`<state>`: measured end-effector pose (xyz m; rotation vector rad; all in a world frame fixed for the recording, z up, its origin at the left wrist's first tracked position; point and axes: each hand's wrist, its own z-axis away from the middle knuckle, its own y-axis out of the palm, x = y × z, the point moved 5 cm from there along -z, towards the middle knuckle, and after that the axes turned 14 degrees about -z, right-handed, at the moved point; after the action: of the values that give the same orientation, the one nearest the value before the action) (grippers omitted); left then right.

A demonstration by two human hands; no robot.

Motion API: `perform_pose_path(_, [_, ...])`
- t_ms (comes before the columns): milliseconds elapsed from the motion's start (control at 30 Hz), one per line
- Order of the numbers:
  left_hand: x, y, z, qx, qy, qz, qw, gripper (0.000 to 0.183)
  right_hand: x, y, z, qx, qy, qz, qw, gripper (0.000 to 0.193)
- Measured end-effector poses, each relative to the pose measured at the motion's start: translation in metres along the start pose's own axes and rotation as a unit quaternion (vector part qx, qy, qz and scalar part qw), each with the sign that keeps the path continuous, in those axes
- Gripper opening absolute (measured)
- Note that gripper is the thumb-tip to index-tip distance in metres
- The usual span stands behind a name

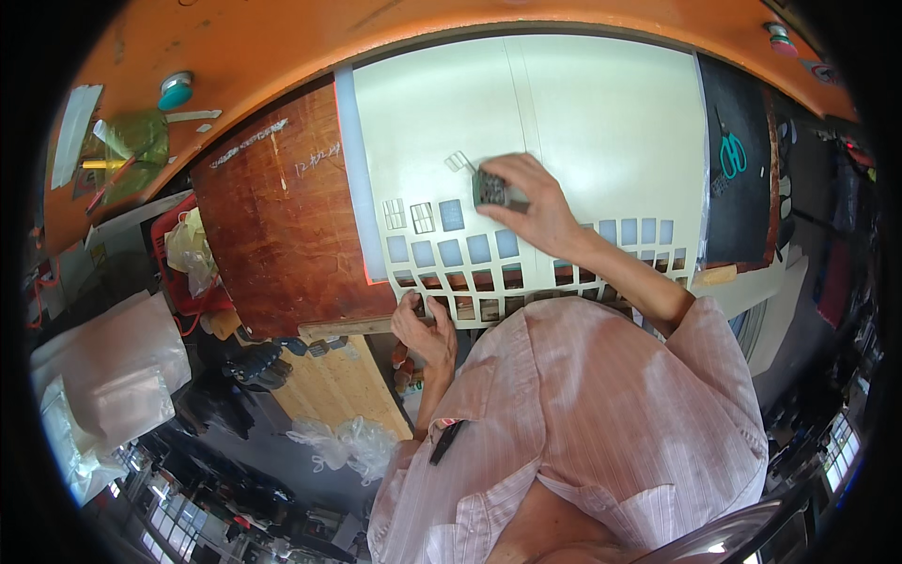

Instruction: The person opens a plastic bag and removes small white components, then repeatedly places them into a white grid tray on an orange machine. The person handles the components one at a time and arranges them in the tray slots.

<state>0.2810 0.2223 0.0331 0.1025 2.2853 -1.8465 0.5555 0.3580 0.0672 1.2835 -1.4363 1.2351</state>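
Observation:
My right hand (529, 199) is closed around a small dark block (489, 189), held over the pale sheet (601, 122). Just beyond it on the sheet is a small light rectangular piece with bars (458, 162). Two similar barred rectangles (393, 214) (421, 218) are to the left, beside a rectangular cut-out (452, 215). My left hand (427, 331) is at the sheet's near left corner, its thumb and fingers curled around something dark that I cannot make out. Rows of rectangular cut-outs run along the sheet's near part.
An orange machine body (423, 21) spans the far side, with a green knob (176, 91). Brown board (282, 207) lies left of the sheet; a dark mat (738, 202) with teal-handled scissors (732, 155) lies right. A red bin (193, 258) and plastic bags (348, 446) are at the left.

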Motion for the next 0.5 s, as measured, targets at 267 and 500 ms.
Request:
perform_pose_path(267, [-0.006,0.004,-0.011,-0.008,-0.016,-0.003,1.0,0.03,-0.003,0.004,0.006,0.038,0.006,-0.01,0.999,0.054])
perform_pose_path(500, [-0.006,0.006,-0.018,0.003,-0.004,0.014,1.0,0.027,-0.024,-0.019,-0.006,-0.051,0.193,-0.3,0.933,0.048])
